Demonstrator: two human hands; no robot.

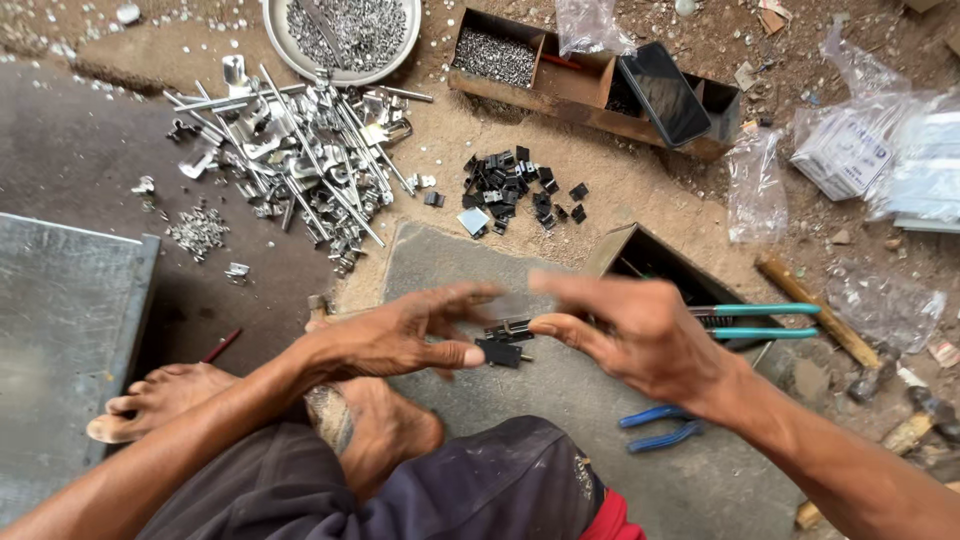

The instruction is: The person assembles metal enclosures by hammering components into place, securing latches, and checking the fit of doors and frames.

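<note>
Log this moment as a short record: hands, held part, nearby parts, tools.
left hand: pinches small black metal clip
right hand: fingertips on the same clip
nearby parts: pile of black clips; heap of silver metal rods and brackets; round metal bowl of screws
tools: teal-handled pliers; blue-handled pliers

the grey slab (470, 262) ahead of both hands is lying bare up to the black clips (515, 192); teal-handled pliers (765, 322) and an open box (640, 255) are crowding the right side, tangled metal rods (300, 150) blocking far left.
</note>
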